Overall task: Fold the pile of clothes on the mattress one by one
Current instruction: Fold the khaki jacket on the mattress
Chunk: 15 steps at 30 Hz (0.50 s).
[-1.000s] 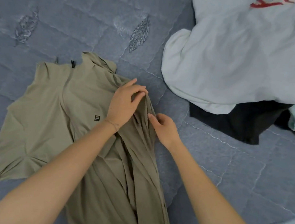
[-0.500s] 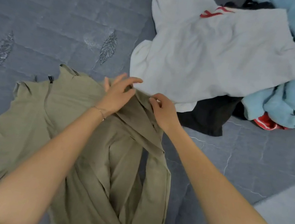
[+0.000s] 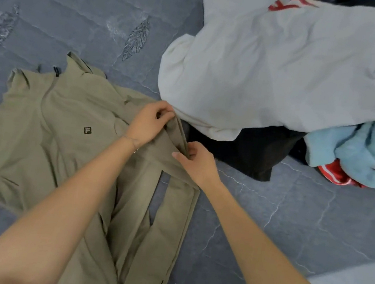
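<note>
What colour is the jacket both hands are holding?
Olive khaki; the jacket has a small dark chest logo. Head view.

olive jacket (image 3: 61,138) on grey mattress (image 3: 279,217), left hand (image 3: 150,124) and right hand (image 3: 197,161) pinching its fold, clothes pile (image 3: 288,71) beside

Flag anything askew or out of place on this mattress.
The olive jacket lies askew: the side nearer the pile is bunched in twisted folds where the left hand and right hand pinch it, with mattress showing through a gap. No damage shows.
</note>
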Each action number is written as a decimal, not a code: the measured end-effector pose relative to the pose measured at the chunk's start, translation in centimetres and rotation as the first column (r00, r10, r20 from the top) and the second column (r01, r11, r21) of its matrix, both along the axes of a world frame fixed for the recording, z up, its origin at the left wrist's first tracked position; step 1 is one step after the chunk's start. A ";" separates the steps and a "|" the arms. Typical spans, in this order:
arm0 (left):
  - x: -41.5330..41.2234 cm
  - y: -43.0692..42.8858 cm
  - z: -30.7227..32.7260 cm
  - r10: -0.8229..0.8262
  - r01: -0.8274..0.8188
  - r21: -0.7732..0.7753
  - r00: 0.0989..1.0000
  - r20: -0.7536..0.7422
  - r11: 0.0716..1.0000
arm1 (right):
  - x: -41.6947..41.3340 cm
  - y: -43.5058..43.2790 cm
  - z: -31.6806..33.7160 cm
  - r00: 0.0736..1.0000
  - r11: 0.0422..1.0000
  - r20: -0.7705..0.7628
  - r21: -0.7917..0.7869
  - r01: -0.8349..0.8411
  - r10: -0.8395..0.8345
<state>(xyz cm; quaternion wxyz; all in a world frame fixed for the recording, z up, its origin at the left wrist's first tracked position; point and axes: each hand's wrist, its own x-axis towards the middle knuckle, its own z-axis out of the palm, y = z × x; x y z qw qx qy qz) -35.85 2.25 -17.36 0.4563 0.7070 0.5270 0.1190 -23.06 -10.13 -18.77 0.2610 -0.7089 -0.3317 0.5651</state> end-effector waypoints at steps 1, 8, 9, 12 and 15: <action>0.3 -0.1 0.1 0.014 -0.014 0.018 1.000 -0.002 1.000 | 0.0 0.0 -0.3 0.999 1.000 0.049 0.010 -0.004 0.004; 0.7 -0.3 0.2 -0.137 0.143 0.109 0.989 -0.056 0.984 | 2.4 1.5 1.5 0.975 0.965 0.083 0.180 0.189 -0.207; 1.0 -0.5 0.6 -0.194 0.197 0.093 0.980 -0.031 0.976 | 3.0 1.7 2.2 0.971 0.958 0.083 0.201 0.203 -0.223; 2.6 -1.0 1.1 -0.353 0.355 0.056 0.935 -0.031 0.933 | 4.8 2.6 3.9 0.977 0.964 0.075 0.190 0.184 -0.201; 4.4 -1.1 1.9 -0.340 0.340 -0.007 0.940 0.007 0.940 | 6.0 3.1 5.1 0.984 0.974 0.044 0.158 0.164 -0.173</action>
